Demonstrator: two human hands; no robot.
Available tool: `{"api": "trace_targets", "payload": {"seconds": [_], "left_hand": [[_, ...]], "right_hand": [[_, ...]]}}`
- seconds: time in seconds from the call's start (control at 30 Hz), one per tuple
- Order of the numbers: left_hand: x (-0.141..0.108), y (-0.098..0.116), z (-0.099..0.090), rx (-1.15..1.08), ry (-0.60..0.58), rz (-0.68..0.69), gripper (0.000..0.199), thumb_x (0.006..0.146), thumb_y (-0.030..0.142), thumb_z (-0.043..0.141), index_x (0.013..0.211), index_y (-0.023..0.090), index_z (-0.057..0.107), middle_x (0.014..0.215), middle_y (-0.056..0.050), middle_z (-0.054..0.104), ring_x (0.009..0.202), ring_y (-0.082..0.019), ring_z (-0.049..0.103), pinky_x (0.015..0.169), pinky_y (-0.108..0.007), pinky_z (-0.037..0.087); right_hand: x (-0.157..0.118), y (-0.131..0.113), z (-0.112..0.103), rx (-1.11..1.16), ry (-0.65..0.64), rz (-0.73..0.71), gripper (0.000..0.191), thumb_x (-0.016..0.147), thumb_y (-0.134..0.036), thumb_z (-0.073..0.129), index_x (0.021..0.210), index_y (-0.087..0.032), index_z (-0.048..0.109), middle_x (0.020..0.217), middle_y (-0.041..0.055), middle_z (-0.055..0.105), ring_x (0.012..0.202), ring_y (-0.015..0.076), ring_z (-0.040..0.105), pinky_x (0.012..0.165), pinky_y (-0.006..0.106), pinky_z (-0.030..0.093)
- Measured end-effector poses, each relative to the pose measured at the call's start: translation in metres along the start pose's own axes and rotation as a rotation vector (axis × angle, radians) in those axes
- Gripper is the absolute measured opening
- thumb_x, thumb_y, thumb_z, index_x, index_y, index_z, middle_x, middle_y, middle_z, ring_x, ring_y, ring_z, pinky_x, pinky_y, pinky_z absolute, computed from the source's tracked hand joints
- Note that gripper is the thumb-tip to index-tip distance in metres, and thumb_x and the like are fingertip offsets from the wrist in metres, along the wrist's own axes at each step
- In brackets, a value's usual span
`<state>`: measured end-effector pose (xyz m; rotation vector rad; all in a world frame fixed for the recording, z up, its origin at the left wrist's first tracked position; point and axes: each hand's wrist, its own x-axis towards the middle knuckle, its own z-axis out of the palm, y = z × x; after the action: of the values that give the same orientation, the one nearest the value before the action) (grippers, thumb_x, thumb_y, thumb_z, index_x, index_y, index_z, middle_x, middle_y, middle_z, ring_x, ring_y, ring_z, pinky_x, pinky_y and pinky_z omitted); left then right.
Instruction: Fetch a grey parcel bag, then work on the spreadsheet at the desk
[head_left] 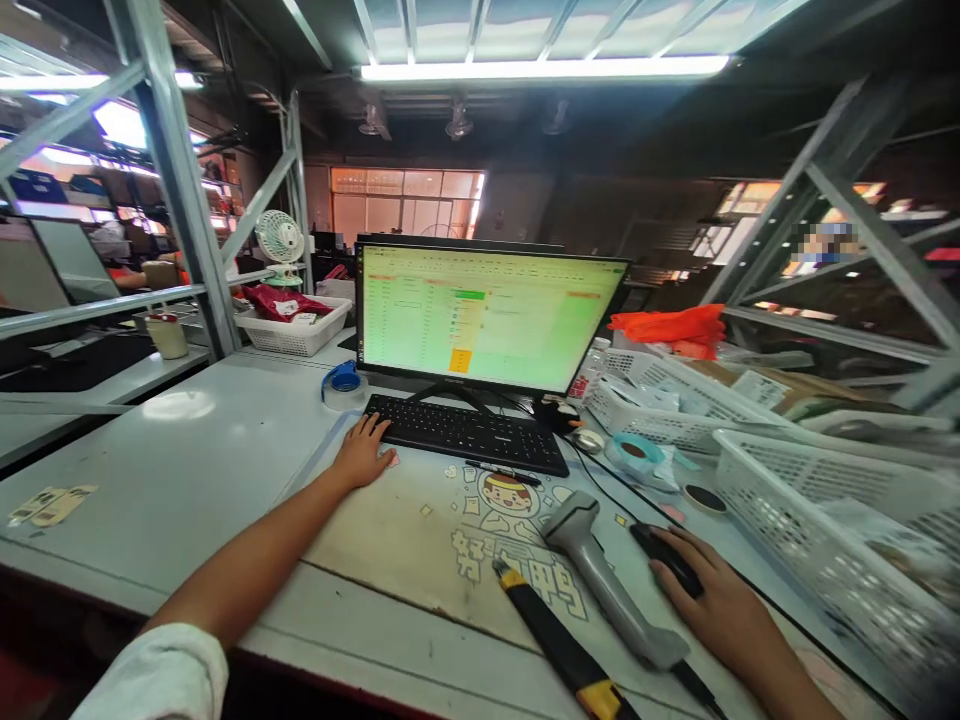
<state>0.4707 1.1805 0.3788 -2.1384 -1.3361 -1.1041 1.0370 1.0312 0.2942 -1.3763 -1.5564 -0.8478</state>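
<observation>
My left hand lies at the left end of a black keyboard, fingers spread over its keys and thumb out to the side. Under my right hand is a black computer mouse, which the fingers wrap around. A grey handheld barcode scanner lies on the desk mat just left of the mouse. Beside the scanner is a black and yellow hand tool with a metal tip. Behind the keyboard stands a lit monitor showing a spreadsheet. A black pen lies along the keyboard's front edge.
White plastic baskets line the right side, with a blue tape roll near them. A blue tape dispenser sits left of the monitor. Another white basket and a small fan stand farther back. Metal posts frame the desk.
</observation>
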Motion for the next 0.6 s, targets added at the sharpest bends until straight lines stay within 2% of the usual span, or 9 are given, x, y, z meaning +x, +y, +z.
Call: {"api": "trace_targets", "payload": {"seconds": [0.27,0.43,0.6], "left_hand": [[0.004,-0.009,0.009,0.031,0.028,0.029,0.067,0.101,0.048,0.053,0.159,0.015,0.045,0.170,-0.017,0.032,0.157,-0.039,0.029,0.125,-0.056,0.034],[0.005,-0.009,0.010,0.043,0.001,0.006,0.069,0.101,0.052,0.050,0.160,0.017,0.043,0.171,-0.014,0.030,0.158,-0.038,0.027,0.125,-0.058,0.034],[0.006,-0.009,0.009,0.067,0.017,0.014,0.068,0.100,0.050,0.052,0.159,0.017,0.046,0.170,-0.014,0.033,0.156,-0.038,0.031,0.123,-0.056,0.038]], "right_hand": [[-0.007,-0.021,-0.011,-0.099,-0.017,0.114,0.053,0.096,-0.046,0.048,0.140,-0.021,0.062,0.145,0.0122,0.059,0.124,0.0312,0.065,0.107,0.049,0.056],[-0.007,-0.025,-0.013,-0.142,-0.033,0.193,0.058,0.096,-0.044,0.046,0.144,-0.016,0.060,0.148,0.0128,0.058,0.131,0.0326,0.060,0.111,0.051,0.053],[-0.007,-0.028,-0.014,-0.169,-0.032,0.241,0.059,0.096,-0.042,0.047,0.148,-0.017,0.058,0.150,0.0116,0.057,0.132,0.0325,0.060,0.111,0.050,0.054]]}}
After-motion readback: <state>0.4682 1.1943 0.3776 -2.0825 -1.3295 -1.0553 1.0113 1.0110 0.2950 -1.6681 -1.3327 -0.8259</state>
